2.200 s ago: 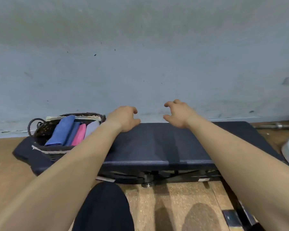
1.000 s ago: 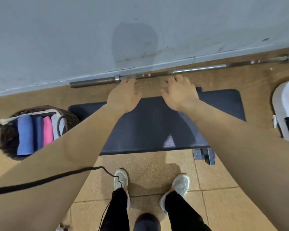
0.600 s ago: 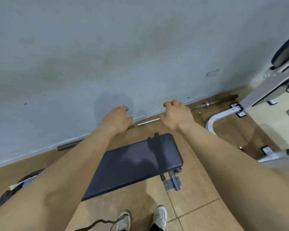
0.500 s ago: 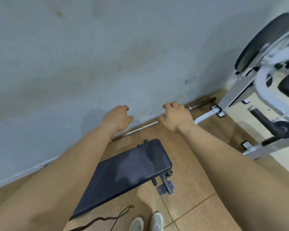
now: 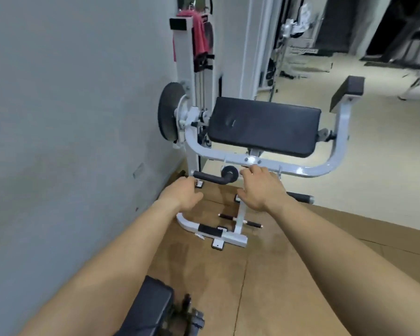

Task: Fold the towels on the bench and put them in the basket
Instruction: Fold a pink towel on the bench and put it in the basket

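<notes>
While facing the weight machine (image 5: 264, 127), holding nothing: left hand (image 5: 183, 194) loosely curled, right hand (image 5: 257, 190) relaxed, fingers spread. Bare surface corner (image 5: 150, 309) back by left forearm; basket out of view. Likely hunting strays: red towel (image 5: 199, 37) draped high beyond left hand. Next: step in, reach up.

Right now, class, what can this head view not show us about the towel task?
Basket: outside the head view's frame.
Bench: only one end shows, cut by the bottom edge and the left arm.
Pink cloth: partly behind the white post; towel or not, unclear.
Far machines: blurred.
</notes>
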Available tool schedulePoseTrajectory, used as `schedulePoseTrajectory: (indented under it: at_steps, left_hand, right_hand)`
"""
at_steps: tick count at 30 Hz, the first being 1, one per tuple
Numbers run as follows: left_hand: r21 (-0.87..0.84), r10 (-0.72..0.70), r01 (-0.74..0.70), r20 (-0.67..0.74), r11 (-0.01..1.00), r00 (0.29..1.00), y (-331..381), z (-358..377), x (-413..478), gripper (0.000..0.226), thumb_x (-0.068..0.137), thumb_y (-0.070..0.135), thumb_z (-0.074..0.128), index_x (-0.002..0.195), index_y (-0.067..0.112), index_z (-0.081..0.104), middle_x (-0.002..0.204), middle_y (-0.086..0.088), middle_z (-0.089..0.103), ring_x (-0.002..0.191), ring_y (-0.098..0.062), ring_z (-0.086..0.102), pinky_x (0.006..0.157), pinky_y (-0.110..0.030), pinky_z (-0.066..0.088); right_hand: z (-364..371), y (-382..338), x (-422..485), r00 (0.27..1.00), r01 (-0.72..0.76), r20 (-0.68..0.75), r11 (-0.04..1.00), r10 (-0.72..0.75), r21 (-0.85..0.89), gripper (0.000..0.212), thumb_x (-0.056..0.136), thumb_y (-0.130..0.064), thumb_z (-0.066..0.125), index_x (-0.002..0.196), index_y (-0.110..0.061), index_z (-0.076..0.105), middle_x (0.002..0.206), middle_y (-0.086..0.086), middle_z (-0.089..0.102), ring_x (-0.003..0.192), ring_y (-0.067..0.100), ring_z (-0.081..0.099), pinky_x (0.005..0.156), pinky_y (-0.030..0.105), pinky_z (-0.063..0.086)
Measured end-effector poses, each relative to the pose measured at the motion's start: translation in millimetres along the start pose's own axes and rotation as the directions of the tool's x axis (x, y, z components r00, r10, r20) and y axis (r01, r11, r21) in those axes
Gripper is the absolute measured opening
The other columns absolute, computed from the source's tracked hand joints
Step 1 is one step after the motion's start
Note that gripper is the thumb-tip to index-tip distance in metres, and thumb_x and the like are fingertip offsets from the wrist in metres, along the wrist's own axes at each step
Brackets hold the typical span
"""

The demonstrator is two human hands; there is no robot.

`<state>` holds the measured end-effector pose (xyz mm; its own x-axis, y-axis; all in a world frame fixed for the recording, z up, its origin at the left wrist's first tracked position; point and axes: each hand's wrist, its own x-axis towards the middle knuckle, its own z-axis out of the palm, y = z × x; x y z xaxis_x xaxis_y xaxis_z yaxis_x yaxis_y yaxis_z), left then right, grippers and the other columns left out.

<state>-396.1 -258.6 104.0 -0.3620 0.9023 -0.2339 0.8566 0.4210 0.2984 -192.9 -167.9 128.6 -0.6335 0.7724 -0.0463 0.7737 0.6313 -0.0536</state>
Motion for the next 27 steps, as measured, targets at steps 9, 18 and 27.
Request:
schedulePoseTrajectory:
  at_steps: [9,18,27]
  left_hand:
    - [0.081,0.242,-0.246,0.051,0.966,0.969,273.8,36.6,99.1,0.055,0.094,0.042,0.055,0.141,0.017,0.045,0.143,-0.008,0.05,0.125,-0.03,0.052,0.102,-0.044,0.046]
    - [0.084,0.351,-0.358,0.091,0.93,0.932,531.1,73.6,184.8,0.057,0.095,0.039,0.052,0.145,0.015,0.04,0.147,-0.008,0.046,0.124,-0.029,0.053,0.099,-0.042,0.047]
    - [0.117,0.429,-0.44,0.111,0.89,0.897,721.0,112.0,308.4,0.063,0.096,0.044,0.051,0.151,0.019,0.033,0.151,-0.006,0.039,0.128,-0.026,0.049,0.102,-0.043,0.044]
  right_hand:
    - [-22.5,270.6,-28.9,0.971,-0.239,-0.024,0.971,0.239,-0.012,0.051,0.094,-0.039,0.047,0.141,-0.017,0.042,0.139,0.008,0.045,0.127,0.031,0.042,0.102,0.044,0.038]
    - [-50.8,542.6,-51.1,0.904,-0.428,0.008,0.903,0.428,0.036,0.055,0.096,-0.041,0.045,0.144,-0.015,0.04,0.146,0.01,0.04,0.132,0.032,0.038,0.106,0.044,0.037]
    - [-67.6,745.6,0.2,0.877,-0.478,-0.037,0.878,0.479,0.021,0.055,0.096,-0.04,0.045,0.145,-0.016,0.039,0.144,0.009,0.041,0.131,0.03,0.039,0.105,0.043,0.037]
